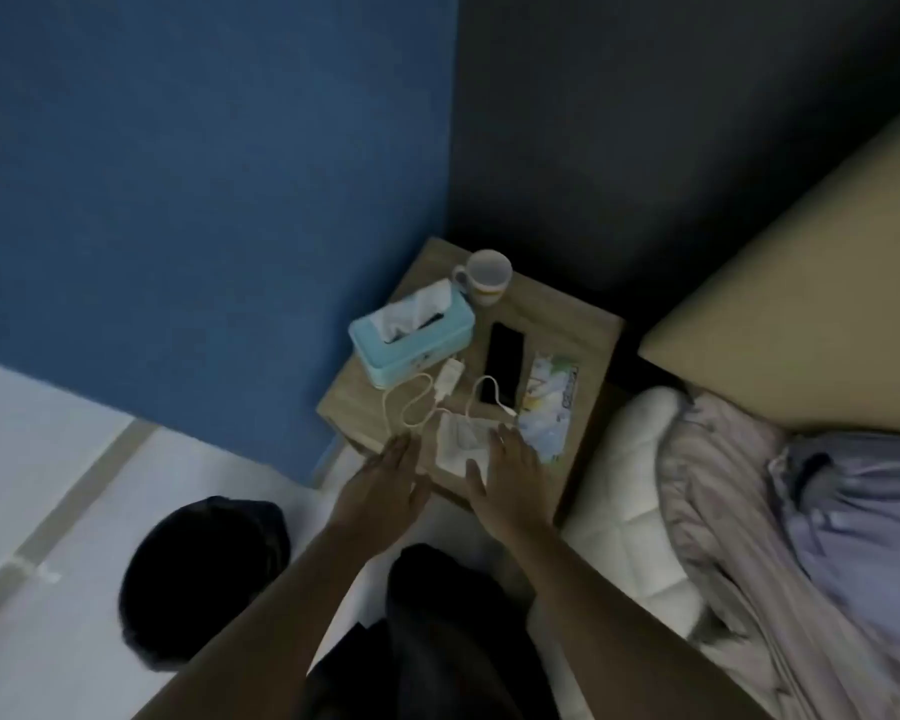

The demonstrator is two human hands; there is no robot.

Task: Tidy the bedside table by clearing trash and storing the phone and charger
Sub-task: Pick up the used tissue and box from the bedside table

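Observation:
On the wooden bedside table (557, 324) lie a black phone (502, 362), a white charger (447, 381) with its looped cable (411, 407), a crumpled white tissue (461, 440) near the front edge and an empty snack wrapper (549, 407) to the right. My left hand (385, 483) hovers with straight fingers just left of the tissue. My right hand (505, 472) is spread flat at the tissue's right side, fingertips near the wrapper. Neither hand holds anything.
A light blue tissue box (411, 337) and a white mug (484, 278) stand at the table's back. A dark round bin (204, 579) sits on the floor at lower left. The bed with a pillow (640, 485) and blanket (749, 537) is to the right.

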